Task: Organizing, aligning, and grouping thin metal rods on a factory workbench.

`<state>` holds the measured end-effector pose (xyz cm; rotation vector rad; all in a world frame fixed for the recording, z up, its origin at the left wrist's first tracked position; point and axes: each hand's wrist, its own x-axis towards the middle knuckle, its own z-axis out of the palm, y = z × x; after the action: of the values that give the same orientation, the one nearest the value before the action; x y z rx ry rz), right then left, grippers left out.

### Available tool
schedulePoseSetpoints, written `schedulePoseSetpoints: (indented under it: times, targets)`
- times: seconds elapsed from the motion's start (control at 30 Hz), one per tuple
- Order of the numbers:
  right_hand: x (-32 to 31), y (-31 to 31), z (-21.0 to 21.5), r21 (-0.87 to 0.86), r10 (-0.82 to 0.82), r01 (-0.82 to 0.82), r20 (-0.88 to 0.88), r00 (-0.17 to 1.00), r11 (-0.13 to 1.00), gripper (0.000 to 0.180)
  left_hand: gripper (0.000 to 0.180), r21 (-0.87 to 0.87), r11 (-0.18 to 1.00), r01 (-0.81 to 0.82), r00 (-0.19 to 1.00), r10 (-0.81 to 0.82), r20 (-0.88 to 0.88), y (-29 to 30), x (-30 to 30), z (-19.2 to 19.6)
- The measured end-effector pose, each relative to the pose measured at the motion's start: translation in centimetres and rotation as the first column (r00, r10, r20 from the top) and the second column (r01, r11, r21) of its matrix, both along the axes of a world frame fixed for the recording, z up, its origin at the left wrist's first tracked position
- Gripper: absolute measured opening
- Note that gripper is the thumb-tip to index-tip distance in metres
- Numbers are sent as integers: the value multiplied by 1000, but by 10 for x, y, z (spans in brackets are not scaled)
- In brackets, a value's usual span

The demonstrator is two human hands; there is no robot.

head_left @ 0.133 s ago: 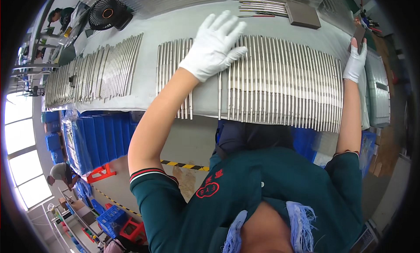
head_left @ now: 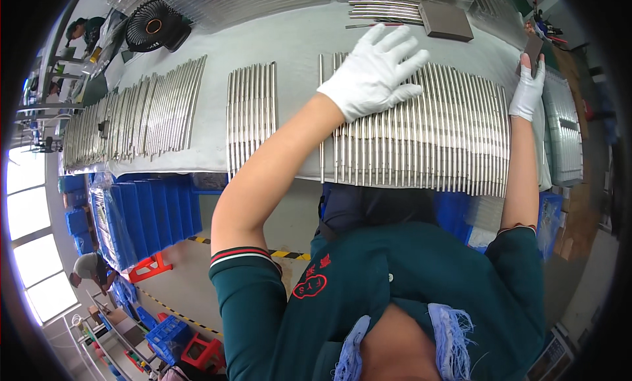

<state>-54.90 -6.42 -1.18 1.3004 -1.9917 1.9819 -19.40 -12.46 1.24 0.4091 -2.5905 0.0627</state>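
Observation:
A long row of shiny metal rods (head_left: 421,137) lies side by side on the pale table before me. Over its left part is my left hand (head_left: 375,75), in a white glove, palm down with fingers spread and nothing held. One single rod (head_left: 322,160) lies slightly apart at the row's left end, and a smaller group of rods (head_left: 250,111) is further left. Beyond the right end of the row, my right hand (head_left: 528,94), gloved with bare fingertips showing, grips a flat grey-brown block (head_left: 533,50). Whether my left palm touches the rods, I cannot tell.
Another grey-brown block (head_left: 447,22) sits at the back beside several loose rods (head_left: 385,11). More rods (head_left: 145,111) and a black fan (head_left: 155,27) occupy the table's left. Clear plastic packaging (head_left: 217,2) lines the far edge. Blue crates (head_left: 155,206) stand below; co-workers are at far left.
My left hand has swept right across the rods, fingers still spread. My right hand keeps its grip on the block at the right. The whole view has shifted slightly.

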Motion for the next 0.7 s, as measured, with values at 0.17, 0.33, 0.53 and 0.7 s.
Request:
schedulePoseSetpoints:
  times: [0.17,0.33,0.53,0.7]
  targets:
    - [-1,2,1,-13,1,0,73,997,1000,84,61,73,997,-27,996,34,-88,-4,-24,-15]
    - [-26,6,-2,-91,84,-60,281,956,994,85,61,53,995,-89,996,88,7,-14,14,-15]
    - [-18,1,-4,-76,120,-102,303,945,992,84,64,-7,965,-262,954,260,149,-24,84,-14]
    - [-121,-3,-50,-337,-262,644,-941,-214,687,85,65,-2,965,-262,954,259,148,-21,80,-10]
